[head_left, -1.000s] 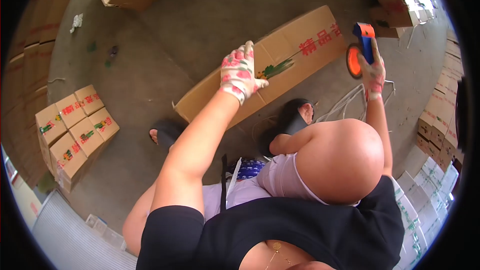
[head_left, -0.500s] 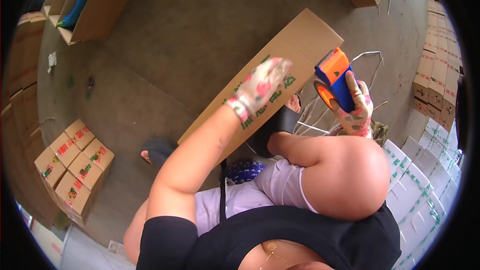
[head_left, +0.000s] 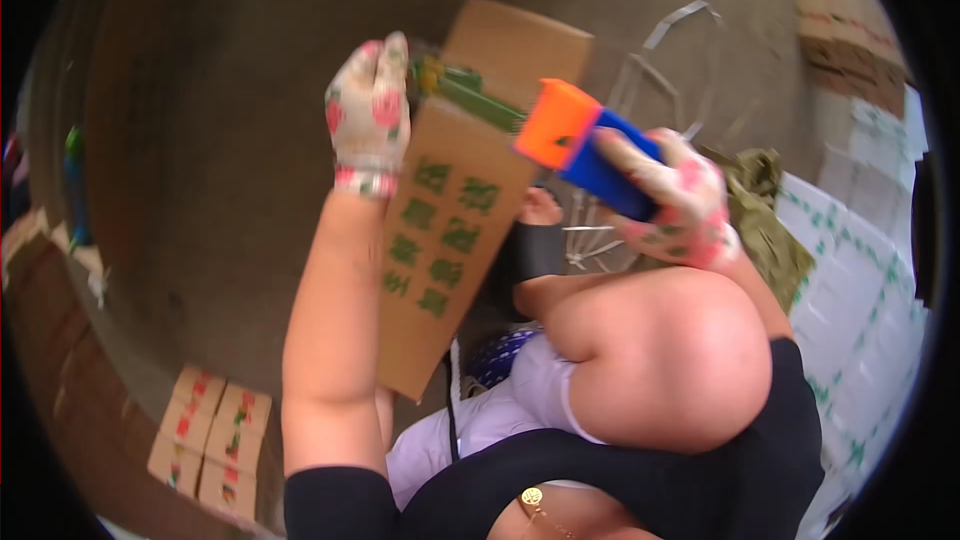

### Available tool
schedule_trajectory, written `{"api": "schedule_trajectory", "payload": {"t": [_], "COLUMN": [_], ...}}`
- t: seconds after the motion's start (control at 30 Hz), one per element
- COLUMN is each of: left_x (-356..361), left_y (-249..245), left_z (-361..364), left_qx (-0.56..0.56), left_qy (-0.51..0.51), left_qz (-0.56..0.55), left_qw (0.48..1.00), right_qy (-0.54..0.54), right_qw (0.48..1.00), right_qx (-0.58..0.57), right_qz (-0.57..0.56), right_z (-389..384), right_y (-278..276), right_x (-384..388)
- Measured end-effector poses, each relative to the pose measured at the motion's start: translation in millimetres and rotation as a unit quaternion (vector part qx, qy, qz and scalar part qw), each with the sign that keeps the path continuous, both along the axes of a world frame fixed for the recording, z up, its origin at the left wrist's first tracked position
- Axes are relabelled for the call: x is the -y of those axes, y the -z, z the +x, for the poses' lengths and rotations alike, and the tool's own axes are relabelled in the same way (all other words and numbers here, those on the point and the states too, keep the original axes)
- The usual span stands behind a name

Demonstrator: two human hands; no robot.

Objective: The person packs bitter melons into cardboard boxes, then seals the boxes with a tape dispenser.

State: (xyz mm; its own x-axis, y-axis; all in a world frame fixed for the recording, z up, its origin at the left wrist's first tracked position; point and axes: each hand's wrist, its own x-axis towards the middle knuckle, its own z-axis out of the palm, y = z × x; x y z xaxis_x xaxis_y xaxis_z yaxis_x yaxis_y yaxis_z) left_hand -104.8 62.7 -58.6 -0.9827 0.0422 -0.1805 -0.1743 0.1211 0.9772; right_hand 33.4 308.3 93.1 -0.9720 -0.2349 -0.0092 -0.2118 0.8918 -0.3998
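A long brown cardboard box (head_left: pixel 440 340) with green printed characters lies in front of me, between my legs. My right hand (head_left: pixel 680 190), in a floral glove, grips a blue-and-orange tape dispenser (head_left: pixel 600 152) above the box's right side. A strip of green printed tape (head_left: pixel 480 100) runs from the dispenser's orange head across the box's upper part, slightly blurred. At the box's left side, my left hand (head_left: pixel 368 105), also in a floral glove, is closed at the strip's far end; its fingertips are partly hidden.
Stacked brown cartons stand at the lower left (head_left: pixel 215 435) and upper right (head_left: pixel 850 20). White packages with green marks (head_left: pixel 850 310) are piled on the right. Loose white strapping (head_left: pixel 660 70) and olive cloth (head_left: pixel 765 210) lie beside my right hand.
My left hand has moved left, away from over the box, and tape now stretches between my hands. The dispenser has turned and moved left. The camera view has shifted.
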Motion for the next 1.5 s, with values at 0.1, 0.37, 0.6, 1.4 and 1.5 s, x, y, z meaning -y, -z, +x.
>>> {"api": "schedule_trajectory", "payload": {"t": [0.1,0.37,0.6,1.4,1.5], "left_x": [35.9,18.8,-30.6,17.9,72.8], "left_y": [6.6,74.4,91.3,-29.2,-22.6], "left_z": [-43.3,-44.9,-17.4,47.7,2.3], "left_qx": [-0.083,0.016,0.048,-0.01,-0.047], "left_qy": [0.035,0.144,0.385,0.224,0.228], "left_qz": [-0.303,-0.407,-0.462,-0.589,-0.478], "left_qw": [0.949,0.902,0.798,0.776,0.847], "right_qy": [0.022,0.027,0.04,0.049,0.023], "right_qw": [1.0,0.998,0.999,0.991,0.999], "right_qx": [-0.008,0.013,0.023,0.08,0.013], "right_qz": [0.02,0.049,0.003,0.095,0.019], "right_z": [7.7,15.8,25.9,-17.4,15.6], "right_y": [11.8,26.2,62.7,56.8,88.5], "right_x": [-9.8,-34.6,-44.2,20.0,-14.4]}}
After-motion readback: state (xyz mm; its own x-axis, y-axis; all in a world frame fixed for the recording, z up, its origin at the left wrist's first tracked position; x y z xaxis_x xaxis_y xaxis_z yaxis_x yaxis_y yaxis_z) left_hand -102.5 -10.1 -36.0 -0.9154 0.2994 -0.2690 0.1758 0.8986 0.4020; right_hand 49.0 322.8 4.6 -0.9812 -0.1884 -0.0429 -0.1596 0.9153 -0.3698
